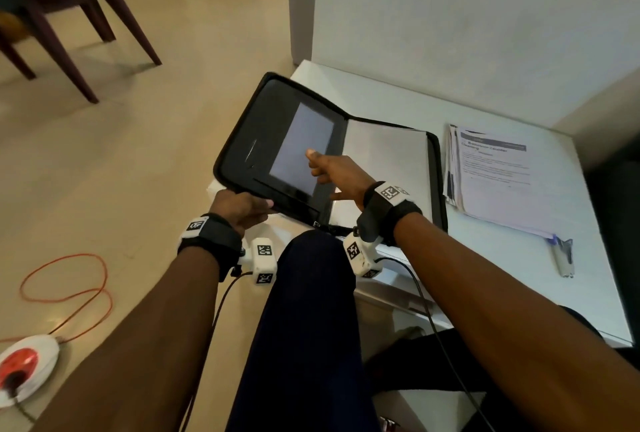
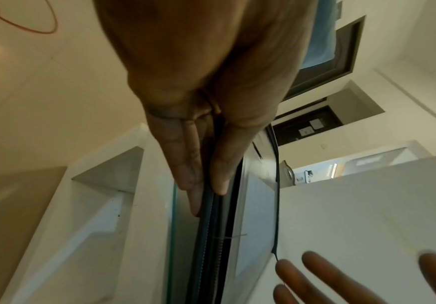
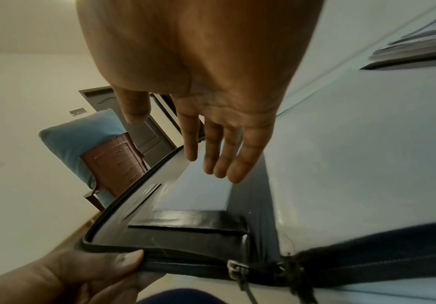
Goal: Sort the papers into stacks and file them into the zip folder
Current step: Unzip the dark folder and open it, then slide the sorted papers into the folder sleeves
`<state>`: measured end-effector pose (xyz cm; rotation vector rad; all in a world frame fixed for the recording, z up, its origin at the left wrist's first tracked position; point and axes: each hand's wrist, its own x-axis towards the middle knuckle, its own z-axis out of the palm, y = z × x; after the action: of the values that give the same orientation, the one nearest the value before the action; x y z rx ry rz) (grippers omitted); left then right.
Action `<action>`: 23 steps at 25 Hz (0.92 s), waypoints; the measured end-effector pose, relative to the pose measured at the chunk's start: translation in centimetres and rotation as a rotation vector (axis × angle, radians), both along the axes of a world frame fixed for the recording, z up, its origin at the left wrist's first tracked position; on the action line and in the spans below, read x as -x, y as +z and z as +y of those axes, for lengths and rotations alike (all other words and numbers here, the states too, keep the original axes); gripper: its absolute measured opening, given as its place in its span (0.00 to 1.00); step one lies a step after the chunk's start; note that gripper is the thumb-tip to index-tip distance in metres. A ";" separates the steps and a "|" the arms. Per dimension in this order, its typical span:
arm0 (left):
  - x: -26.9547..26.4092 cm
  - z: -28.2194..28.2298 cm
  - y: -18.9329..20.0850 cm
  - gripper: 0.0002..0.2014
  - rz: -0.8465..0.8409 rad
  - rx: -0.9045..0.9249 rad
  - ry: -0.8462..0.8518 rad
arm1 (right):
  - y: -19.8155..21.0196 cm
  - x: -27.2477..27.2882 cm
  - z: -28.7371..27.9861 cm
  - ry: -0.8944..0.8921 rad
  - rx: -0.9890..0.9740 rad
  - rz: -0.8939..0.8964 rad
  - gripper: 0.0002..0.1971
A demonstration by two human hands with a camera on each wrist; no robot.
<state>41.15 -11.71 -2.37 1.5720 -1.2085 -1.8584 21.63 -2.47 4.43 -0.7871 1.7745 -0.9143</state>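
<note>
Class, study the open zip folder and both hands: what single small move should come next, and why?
Probably the right hand, open over the folder's left flap, should withdraw and reach for the paper stack on the table. The zip folder already lies open, its left flap pinched at the near edge by the left hand, yet the printed stack is outside it, beside its right edge.

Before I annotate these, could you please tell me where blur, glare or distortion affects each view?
Head view: soft, print on the papers barely legible. Left wrist view: right hand blurred, left hand looms large. Right wrist view: glare on the folder pocket, straight edges tilt.
</note>
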 end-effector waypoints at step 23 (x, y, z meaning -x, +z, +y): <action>33.8 -1.1 -2.1 0.09 -0.535 1.021 -0.885 | -7.0 35.5 17.1 -0.493 -0.298 0.679 0.24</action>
<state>7.39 -12.86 -4.43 0.9531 -2.8027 -0.7443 -13.88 14.60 -2.59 -0.4935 2.7105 -0.6929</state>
